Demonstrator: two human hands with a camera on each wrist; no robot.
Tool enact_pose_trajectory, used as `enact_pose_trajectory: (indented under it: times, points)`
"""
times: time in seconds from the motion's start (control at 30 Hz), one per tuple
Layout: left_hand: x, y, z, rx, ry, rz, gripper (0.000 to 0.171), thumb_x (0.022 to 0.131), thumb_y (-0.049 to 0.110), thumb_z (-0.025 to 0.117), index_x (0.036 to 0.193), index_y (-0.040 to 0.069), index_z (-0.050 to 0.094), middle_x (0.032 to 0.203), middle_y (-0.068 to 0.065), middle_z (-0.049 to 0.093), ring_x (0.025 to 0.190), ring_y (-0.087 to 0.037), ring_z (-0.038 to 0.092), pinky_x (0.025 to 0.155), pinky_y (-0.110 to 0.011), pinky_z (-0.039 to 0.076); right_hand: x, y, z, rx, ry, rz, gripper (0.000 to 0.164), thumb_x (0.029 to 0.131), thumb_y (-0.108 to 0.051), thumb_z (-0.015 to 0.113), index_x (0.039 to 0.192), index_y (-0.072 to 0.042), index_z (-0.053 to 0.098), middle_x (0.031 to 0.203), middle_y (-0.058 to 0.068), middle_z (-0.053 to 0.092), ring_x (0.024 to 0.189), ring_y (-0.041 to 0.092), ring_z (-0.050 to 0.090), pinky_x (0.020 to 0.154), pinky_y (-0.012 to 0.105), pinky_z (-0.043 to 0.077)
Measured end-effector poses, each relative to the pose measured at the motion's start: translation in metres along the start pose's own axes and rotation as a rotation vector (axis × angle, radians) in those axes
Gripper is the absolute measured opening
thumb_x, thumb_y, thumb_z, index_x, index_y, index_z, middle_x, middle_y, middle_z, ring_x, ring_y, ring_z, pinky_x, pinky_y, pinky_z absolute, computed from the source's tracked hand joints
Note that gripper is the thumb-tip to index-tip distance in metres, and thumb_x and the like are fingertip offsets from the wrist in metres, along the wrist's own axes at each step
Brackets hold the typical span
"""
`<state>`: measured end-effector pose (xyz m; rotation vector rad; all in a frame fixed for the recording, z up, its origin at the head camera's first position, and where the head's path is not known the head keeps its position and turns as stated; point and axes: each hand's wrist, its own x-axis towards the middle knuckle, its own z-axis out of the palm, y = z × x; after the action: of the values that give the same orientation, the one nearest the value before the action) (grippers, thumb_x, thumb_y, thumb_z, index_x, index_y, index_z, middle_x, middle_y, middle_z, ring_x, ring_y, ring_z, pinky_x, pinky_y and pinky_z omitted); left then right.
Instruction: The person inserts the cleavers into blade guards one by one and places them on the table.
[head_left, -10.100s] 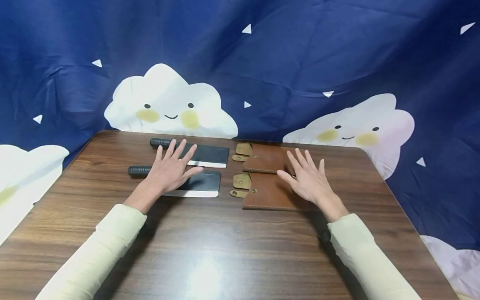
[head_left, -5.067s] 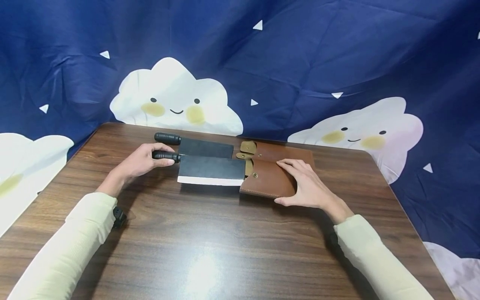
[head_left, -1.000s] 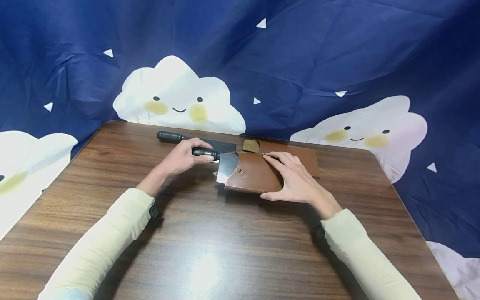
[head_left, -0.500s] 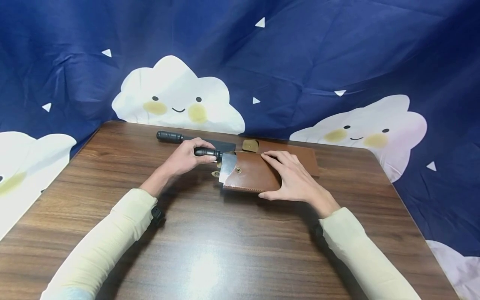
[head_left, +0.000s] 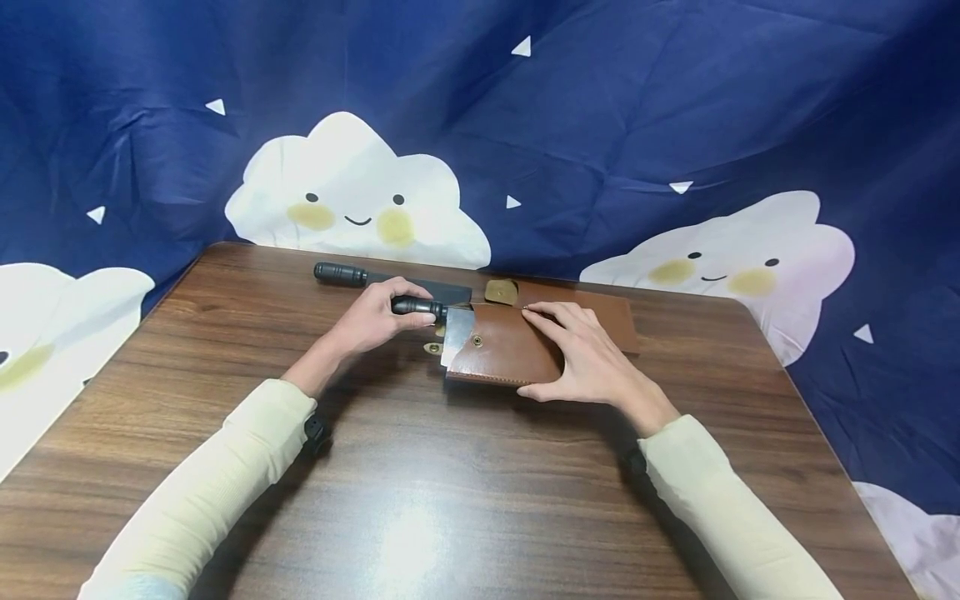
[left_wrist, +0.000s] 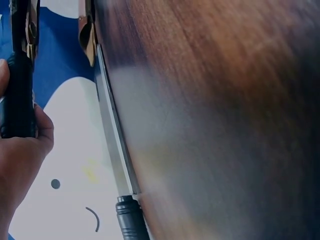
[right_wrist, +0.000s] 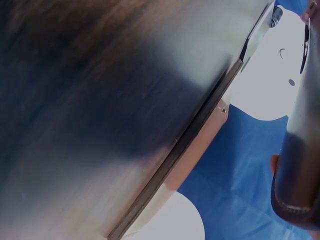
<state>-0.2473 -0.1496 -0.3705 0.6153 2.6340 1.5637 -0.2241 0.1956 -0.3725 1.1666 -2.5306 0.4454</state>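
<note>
My left hand (head_left: pixel 367 321) grips the black handle (head_left: pixel 414 306) of a cleaver between thumb and fingers. Most of that cleaver's blade (head_left: pixel 456 333) is inside a brown leather sheath (head_left: pixel 506 346); only a strip by the handle shows. My right hand (head_left: pixel 592 354) holds the sheath by its right end, thumb on the near stitched edge and fingers on the far one. In the left wrist view the gripped handle (left_wrist: pixel 19 95) is held up off the table. The right wrist view shows the sheath's rounded corner (right_wrist: pixel 295 200), also raised.
A second cleaver (head_left: pixel 341 274) lies behind on the wooden table (head_left: pixel 450 475), partly hidden by my left hand. A second brown sheath (head_left: pixel 618 317) with an olive flap (head_left: pixel 501 291) lies behind my right hand. A blue cloud-printed curtain (head_left: pixel 540 125) hangs past the table's far edge.
Ten seconds ago both hands were spread over the cleavers and sheaths. Since then the near cleaver was picked up and slid into the near sheath. Over the last second the blade strip narrowed slightly.
</note>
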Motion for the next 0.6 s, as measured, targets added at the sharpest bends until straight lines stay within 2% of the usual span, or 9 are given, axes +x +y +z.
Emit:
enact_pose_trajectory:
  times: [0.3,0.6]
  points:
    - [-0.0002,0.0003,0.0033,0.001,-0.004,-0.004,0.035,0.091,0.021,0.08,0.119,0.004,0.069,0.114,-0.011,0.064,0.097,-0.025,0.06,0.078,-0.036,0.051,0.0014,-0.002,0.0036,0.006,0.027,-0.036,0.106,0.064,-0.068,0.082,0.142,-0.001,0.057,0.142,0.013,0.054,0.124,0.033,0.049,0.09,0.051,0.037]
    - [0.0012,0.0021,0.0026,0.035,-0.024,-0.03,0.035,0.091,0.022,0.079,0.12,0.005,0.068,0.118,-0.012,0.063,0.1,-0.026,0.059,0.082,-0.038,0.05,0.0038,-0.0029,-0.0015,-0.014,-0.017,-0.02,0.107,0.063,-0.07,0.082,0.142,-0.002,0.057,0.143,0.012,0.054,0.125,0.032,0.048,0.091,0.051,0.037]
